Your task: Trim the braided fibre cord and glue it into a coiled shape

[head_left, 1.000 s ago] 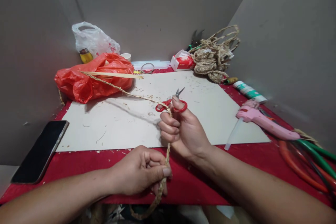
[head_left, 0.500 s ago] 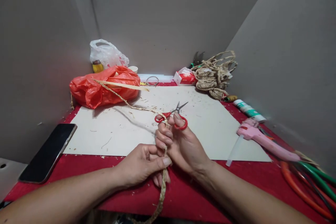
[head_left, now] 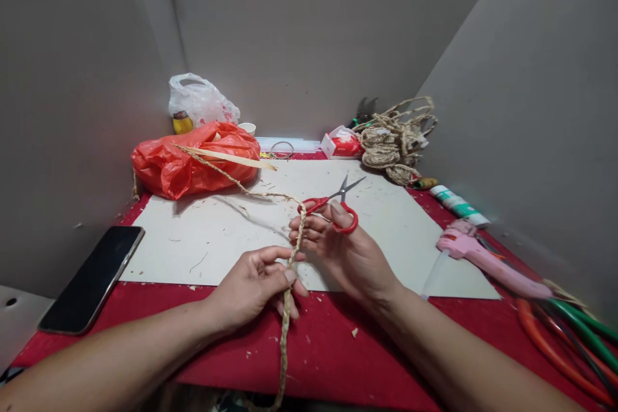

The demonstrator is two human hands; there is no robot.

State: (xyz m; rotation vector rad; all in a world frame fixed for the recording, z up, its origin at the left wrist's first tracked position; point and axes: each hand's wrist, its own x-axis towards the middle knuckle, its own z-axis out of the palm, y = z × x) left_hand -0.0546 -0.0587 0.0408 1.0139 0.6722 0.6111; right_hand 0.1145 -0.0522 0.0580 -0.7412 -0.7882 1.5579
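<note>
Straw braid [head_left: 284, 315] stayed pinched in left hand [head_left: 253, 293]; right hand [head_left: 350, 254], gripping red-handled scissors [head_left: 343, 192] at one o'clock, loosened fingers, exposing more plaiting

A dark phone [head_left: 91, 280] lies on the left, a pink glue gun [head_left: 497, 264] on the right.

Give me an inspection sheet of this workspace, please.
Surface: pale board on red cloth, both with small scraps.
Job's things: braided cord, stretching from the red bag toward the picture's bottom edge; scissors, blades apart.
Clutter: phone, bundle of coiled cord, pink glue gun.
Hands: left hand pinches the braided cord; right hand carries the scissors, a red handle loop at its thumb.
Cables: none identifiable.
Surroundings: grey walls at left, back and right.
</note>
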